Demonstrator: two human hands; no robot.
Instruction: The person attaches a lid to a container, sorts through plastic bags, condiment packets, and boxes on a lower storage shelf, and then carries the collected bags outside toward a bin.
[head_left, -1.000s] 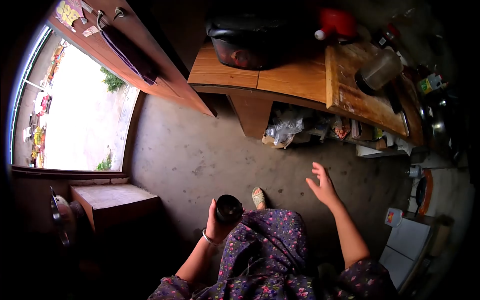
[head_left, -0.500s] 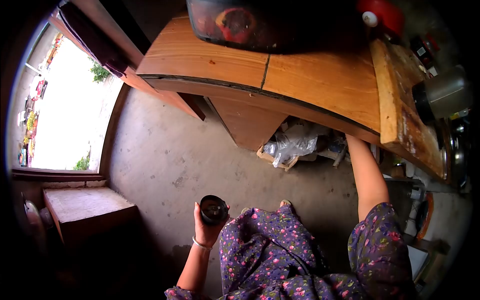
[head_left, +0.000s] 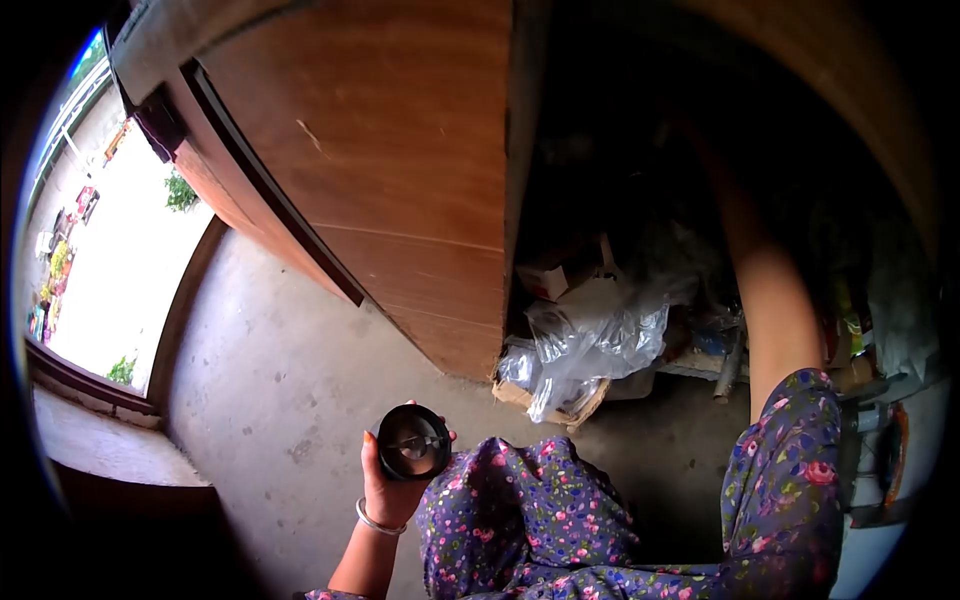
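Note:
My left hand point(head_left: 385, 480) is wrapped round a black round cup-like piece point(head_left: 414, 443), its open side facing up. Something thin and pale, perhaps a blade, shows inside it; I cannot make it out for certain. My right forearm point(head_left: 770, 290) stretches deep into the dark cupboard under the counter. There my right hand point(head_left: 692, 140) is only a faint shape, so its fingers and anything in them are lost in shadow. Below and left of that arm lie crumpled clear plastic bags point(head_left: 600, 345) over a cardboard box point(head_left: 565, 405).
A brown wooden panel point(head_left: 370, 180) forms the cupboard's left side. A small white carton point(head_left: 545, 282) sits behind the bags. Bright daylight comes through a doorway point(head_left: 130, 240) at the left, above concrete floor point(head_left: 280, 370).
My view has dropped lower and closer, so the cupboard's inside now fills the right half and the countertop has left sight. My right arm reaches further in. The left hand keeps its hold.

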